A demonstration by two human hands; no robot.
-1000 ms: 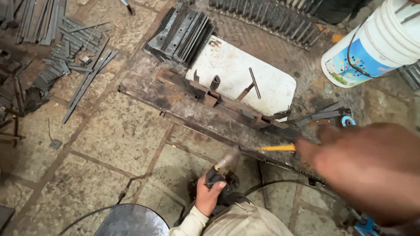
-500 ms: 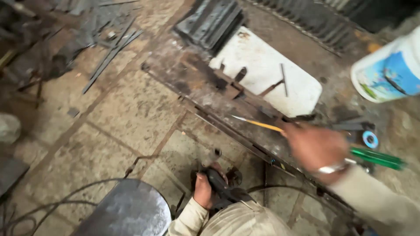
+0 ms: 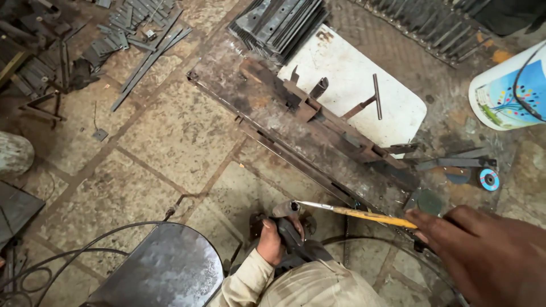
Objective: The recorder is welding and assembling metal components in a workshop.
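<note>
The right hand (image 3: 483, 256) has dropped lower and nearer the camera, pinching a yellow-handled brush (image 3: 358, 214) whose tip now meets the holder (image 3: 287, 219). The left hand (image 3: 272, 241) grips that holder closed, steadying it above the floor (image 3: 170, 136) for brushing.

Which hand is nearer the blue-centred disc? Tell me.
Right. The right hand, holding a yellow rod, sits just below the blue-centred disc; the left hand grips a dark tool handle far off to its left.
</note>
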